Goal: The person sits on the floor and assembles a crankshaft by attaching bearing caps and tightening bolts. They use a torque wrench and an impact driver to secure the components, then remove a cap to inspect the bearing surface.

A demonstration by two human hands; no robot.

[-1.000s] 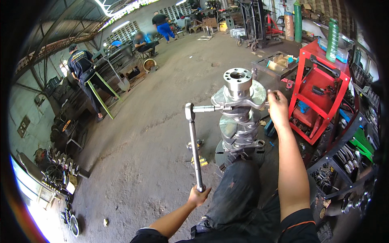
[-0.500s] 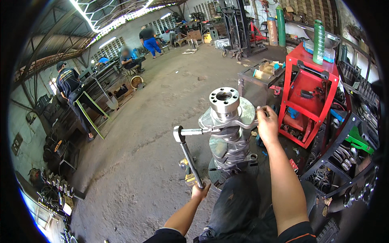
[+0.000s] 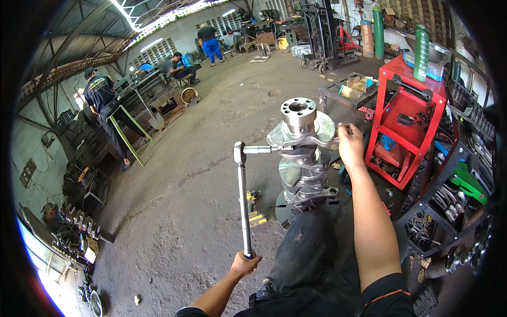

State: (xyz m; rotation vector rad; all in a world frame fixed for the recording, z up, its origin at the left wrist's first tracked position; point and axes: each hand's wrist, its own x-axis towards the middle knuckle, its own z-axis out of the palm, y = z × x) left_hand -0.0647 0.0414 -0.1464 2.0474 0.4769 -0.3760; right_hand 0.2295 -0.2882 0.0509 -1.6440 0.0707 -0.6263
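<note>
Your left hand (image 3: 245, 263) wraps the long silver metal wrench (image 3: 243, 206) low, pointing 12 o'clock; upright grey steel crankshaft (image 3: 303, 171) at 1 o'clock. Right hand (image 3: 349, 142), nearer it, half-curled at its 2 o'clock; hold unclear.

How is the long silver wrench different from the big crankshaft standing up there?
The wrench is slim, with a long straight handle; the crankshaft is much thicker and lumpy. The wrench's lower end is in the left hand; the crankshaft stands upright, with the right hand at its upper right side. Both are shiny, silvery metal.
</note>
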